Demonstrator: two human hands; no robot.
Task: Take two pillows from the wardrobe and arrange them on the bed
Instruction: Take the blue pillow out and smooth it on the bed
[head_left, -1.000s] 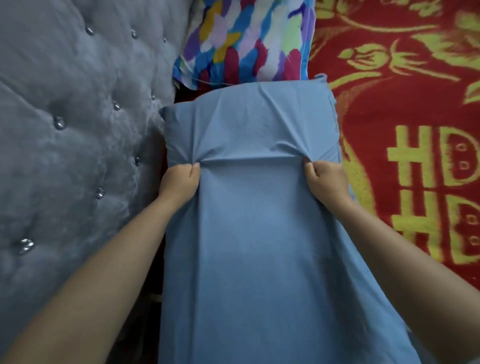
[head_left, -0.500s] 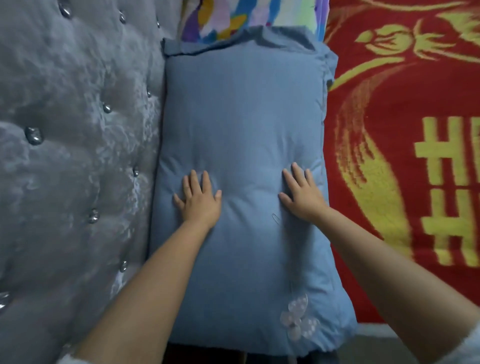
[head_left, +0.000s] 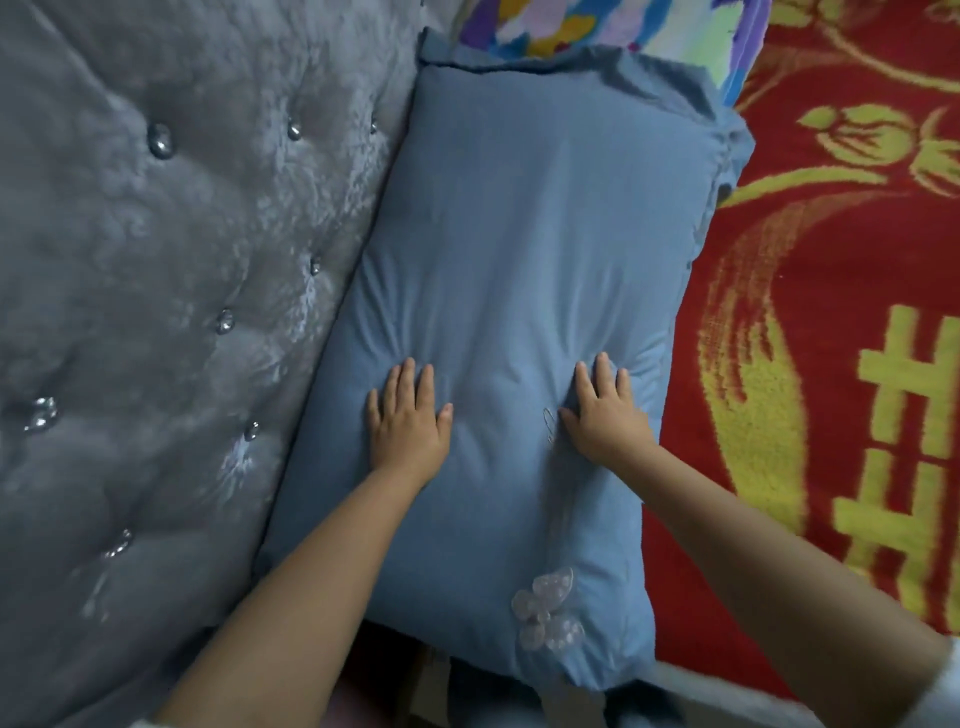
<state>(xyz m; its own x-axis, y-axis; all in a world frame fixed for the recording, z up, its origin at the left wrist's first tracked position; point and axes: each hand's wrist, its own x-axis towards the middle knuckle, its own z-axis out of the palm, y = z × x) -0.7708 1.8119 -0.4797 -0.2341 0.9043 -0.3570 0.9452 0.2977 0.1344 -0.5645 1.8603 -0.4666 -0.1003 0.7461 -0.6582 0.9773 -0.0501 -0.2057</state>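
Note:
A plain blue pillow with a pale butterfly patch near its lower end lies flat on the bed, its left side against the grey tufted headboard. My left hand and my right hand press palm-down on its middle, fingers spread, denting the fabric. A second pillow with a multicoloured print lies just beyond the blue one at the top edge, partly overlapped by it and cut off by the frame.
The grey velvet headboard with shiny buttons fills the left side. A red bedcover with yellow patterns covers the bed to the right. A dark gap shows below the pillow's near end.
A second ago both hands gripped the blue pillow by its fabric; they let go and now press flat on it. The pillow has settled on the bed beside the headboard.

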